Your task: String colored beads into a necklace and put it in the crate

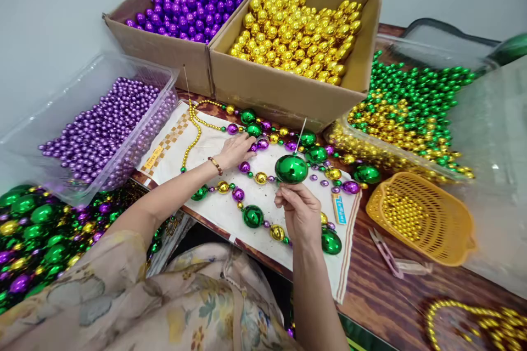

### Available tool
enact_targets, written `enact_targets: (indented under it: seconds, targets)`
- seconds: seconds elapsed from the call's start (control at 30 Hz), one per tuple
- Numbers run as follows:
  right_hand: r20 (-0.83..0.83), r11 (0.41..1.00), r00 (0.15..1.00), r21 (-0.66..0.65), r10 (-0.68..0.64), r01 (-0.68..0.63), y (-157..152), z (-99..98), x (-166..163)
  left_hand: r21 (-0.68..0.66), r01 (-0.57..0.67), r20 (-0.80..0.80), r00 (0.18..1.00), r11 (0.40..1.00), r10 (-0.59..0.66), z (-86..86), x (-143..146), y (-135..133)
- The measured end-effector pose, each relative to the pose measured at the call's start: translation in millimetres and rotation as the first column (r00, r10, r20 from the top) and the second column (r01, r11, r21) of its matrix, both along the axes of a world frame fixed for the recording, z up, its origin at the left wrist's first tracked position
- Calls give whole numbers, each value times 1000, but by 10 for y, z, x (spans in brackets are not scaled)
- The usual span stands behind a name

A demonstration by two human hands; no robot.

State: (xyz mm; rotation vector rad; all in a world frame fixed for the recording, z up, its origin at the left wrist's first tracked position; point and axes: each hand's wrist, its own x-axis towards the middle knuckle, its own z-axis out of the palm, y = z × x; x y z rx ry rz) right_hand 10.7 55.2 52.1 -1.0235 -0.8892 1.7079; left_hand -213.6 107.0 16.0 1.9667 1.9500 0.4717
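My right hand (300, 205) is closed in a pinch just under a large shiny green bead (291, 169). A thin needle (301, 132) sticks up out of the bead's top; its lower part is hidden by the bead and fingers. My left hand (236, 151) lies stretched out over the white cloth (214, 214), fingertips at a purple bead (262, 144) beside the far strand. Whether they grip it is hard to see. A strung bead garland (252, 216) in green, gold and purple loops over the cloth. Small gold beads (191, 142) form its left part.
Cardboard boxes of purple beads (193, 0) and gold beads (296, 33) stand behind. Clear tubs hold small purple beads (111, 126) and green-gold beads (411, 104). Right of the cloth are an orange basket (457, 236) and thread snips (387, 255). Finished-looking garlands (45, 241) pile at left.
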Motion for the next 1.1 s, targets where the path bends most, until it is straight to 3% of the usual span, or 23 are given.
enact_targets:
  seconds: [0.1,0.17,0.23,0.33,0.4,0.47,0.63,0.83,0.93,1.1]
  targets:
    - [27,1000,1000,17,-6,5,-9,-32,6,-30,-30,92,995,999,32,82,-31,19]
    - [52,999,999,47,-10,7,-22,-69,14,-73,-103,358,925,992,122,171,-84,2]
    - [76,997,997,83,-3,-4,-39,-113,20,-162,-143,696,684,976,216,281,-137,-60]
    - [111,990,994,140,17,-32,-68,-164,16,-222,-73,956,179,972,231,461,-177,-215]
    - [141,983,990,177,27,-52,-88,-168,7,-202,-25,979,-24,979,202,570,-172,-315]
    - [176,975,983,206,45,-81,-109,-143,-5,-192,-11,973,-135,981,189,659,-152,-382]
    - [254,953,962,252,100,-166,-168,-29,-30,-225,-116,927,-332,967,176,797,-98,-404]
    - [323,923,936,300,141,-242,-225,-3,-67,-304,-110,836,-508,946,209,917,2,-383]
    - [338,917,930,308,143,-253,-241,-6,-95,-302,-144,821,-542,942,180,959,56,-390]
    - [325,929,937,292,129,-229,-250,9,-129,-270,-194,841,-525,943,132,987,115,-414]
